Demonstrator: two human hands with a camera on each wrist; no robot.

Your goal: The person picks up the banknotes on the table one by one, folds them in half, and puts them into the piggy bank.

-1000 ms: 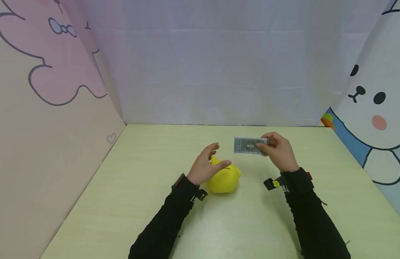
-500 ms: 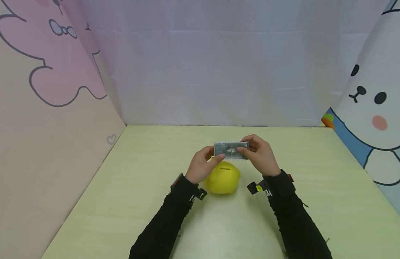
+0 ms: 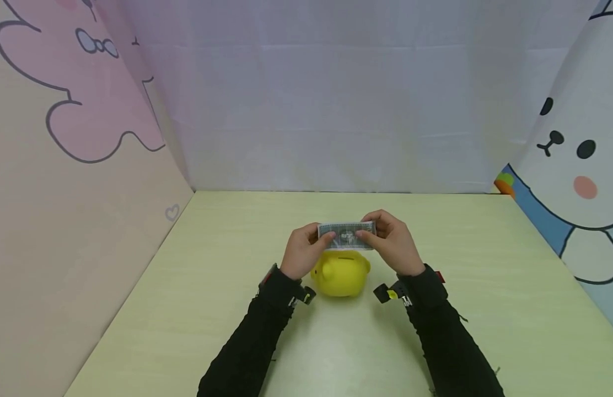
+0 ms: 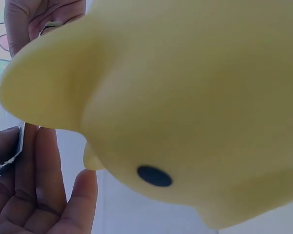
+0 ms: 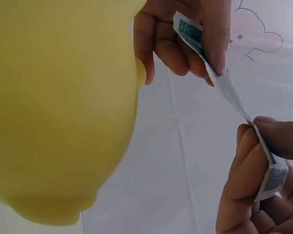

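Observation:
A yellow piggy bank (image 3: 342,277) with a slot in its back stands on the table, its face toward the left. Just above and behind it, both hands stretch a banknote (image 3: 346,236) between them. My left hand (image 3: 301,251) pinches the note's left end between thumb and fingers, and my right hand (image 3: 393,242) pinches it nearer the right end. In the right wrist view the banknote (image 5: 234,100) is bent along its length. The piggy bank (image 4: 195,97) fills most of the left wrist view and hides part of the note there.
The pale yellow-green table (image 3: 227,231) reaches back to a white cloth wall (image 3: 336,110). Printed panels with cartoon figures flank it left and right. Each wrist wears a black strap with a small camera (image 3: 382,293).
The right hand has brought the banknote left to above the piggy bank. The left hand, earlier loose over the piggy bank, has taken hold of the note's left end.

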